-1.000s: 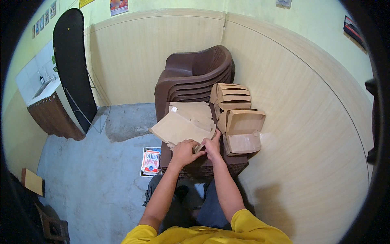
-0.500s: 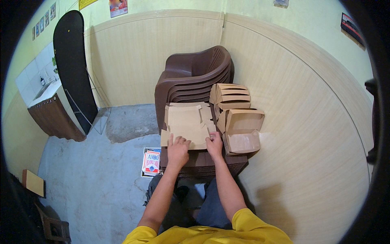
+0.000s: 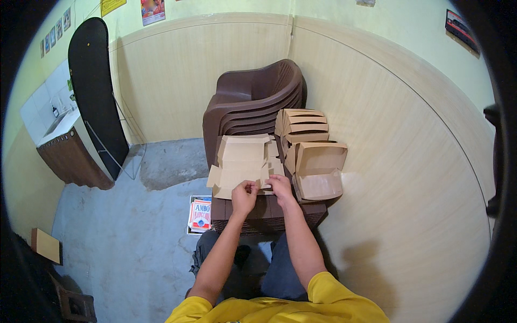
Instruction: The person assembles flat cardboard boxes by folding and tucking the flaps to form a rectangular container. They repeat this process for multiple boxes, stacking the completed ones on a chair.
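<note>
A flat, unfolded brown cardboard box blank [image 3: 241, 164] lies open on a dark brown stool [image 3: 269, 212] in front of me. My left hand [image 3: 244, 195] pinches its near edge. My right hand [image 3: 280, 185] grips the same near edge just to the right, the two hands almost touching. To the right stands a row of several folded brown cardboard boxes [image 3: 309, 151], the nearest one with its lid open.
A stack of dark brown plastic chairs [image 3: 253, 102] stands behind the stool against the beige panelled wall. A small printed carton [image 3: 200, 215] lies on the grey floor to the left. A black board [image 3: 94, 91] leans by a counter with a sink [image 3: 62, 145] at far left.
The cardboard blank, held tilted and partly folded a second ago, has been opened and laid flat. Both hands have come together at its near edge.
</note>
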The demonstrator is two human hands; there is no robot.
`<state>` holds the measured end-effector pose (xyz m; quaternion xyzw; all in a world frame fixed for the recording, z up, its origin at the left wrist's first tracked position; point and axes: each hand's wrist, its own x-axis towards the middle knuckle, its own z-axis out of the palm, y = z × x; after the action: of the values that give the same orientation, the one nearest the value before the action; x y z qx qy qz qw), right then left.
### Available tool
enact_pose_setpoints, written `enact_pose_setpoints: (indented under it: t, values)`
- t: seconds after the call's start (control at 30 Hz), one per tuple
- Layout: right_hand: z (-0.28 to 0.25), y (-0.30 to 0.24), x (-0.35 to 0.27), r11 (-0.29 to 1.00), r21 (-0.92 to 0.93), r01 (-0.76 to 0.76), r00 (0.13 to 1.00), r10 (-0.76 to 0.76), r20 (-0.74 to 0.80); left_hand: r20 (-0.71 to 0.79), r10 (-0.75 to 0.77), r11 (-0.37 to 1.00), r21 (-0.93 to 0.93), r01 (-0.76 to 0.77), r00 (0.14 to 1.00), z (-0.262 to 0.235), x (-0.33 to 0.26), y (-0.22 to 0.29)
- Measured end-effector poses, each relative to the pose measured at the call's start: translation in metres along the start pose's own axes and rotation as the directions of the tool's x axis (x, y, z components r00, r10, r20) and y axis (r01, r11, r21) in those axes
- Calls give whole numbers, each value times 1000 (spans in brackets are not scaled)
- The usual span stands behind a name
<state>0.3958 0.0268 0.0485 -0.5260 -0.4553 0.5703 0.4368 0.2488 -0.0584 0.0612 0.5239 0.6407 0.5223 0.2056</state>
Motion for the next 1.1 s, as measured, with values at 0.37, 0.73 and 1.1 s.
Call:
enact_pose_setpoints:
  t: [0.37, 0.73, 1.1]
  values:
    - [18, -8, -28, 992, 76, 104, 994, -102, -30, 176, -213, 967, -102, 233, 961, -1, 30, -9]
    - [22, 11, -33, 984, 93, 153, 983, -142, -119, 388, -163, 869, -380, 318, 907, 3, 22, -36]
    - [21, 19, -35, 966, 174, 193, 978, -175, -114, 359, -156, 803, -497, 330, 920, 11, 13, -42]
